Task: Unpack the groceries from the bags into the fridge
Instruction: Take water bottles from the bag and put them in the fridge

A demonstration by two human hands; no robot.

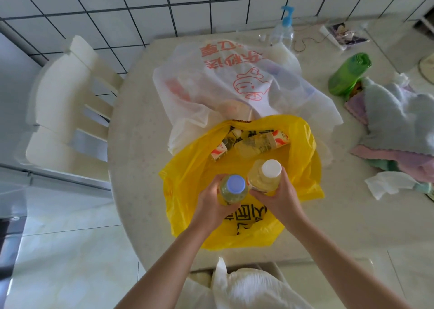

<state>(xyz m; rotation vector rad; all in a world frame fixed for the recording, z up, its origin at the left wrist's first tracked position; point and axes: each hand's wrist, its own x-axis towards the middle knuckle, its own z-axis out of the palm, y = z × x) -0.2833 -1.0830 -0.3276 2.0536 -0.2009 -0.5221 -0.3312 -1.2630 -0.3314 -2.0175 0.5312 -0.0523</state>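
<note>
white tiled walls stand behind a pale round table (141, 120), and on it you have two bags: a yellow plastic bag (303, 167) nearest you with its mouth gaping, and a white printed bag (211, 73) lying just behind it, touching its far edge. your left hand (211, 205) is wrapped round a blue-capped bottle (233, 189) and your right hand (279, 198) is wrapped round a white-capped bottle (265, 176), both upright, side by side and raised above the yellow bag's opening. more bottles (256, 143) lie on their sides deep in that bag, so it looks like you are early in the unpacking. to do this step well, lift both bottles straight up until they clear the loose plastic rim, which could snag and drag the bag toward the table edge close to your body. keep your fingers low on the shoulders rather than on the caps. the fridge is not in view, so you must turn to find it. on your left a white chair (68, 111) sits tight against the table, narrowing that side; to your right folded cloths (399, 125) and a green roll (347, 73) sit well clear of the bags. another white bag (246, 290) rests below your forearms, so draw your elbows back gently
</note>
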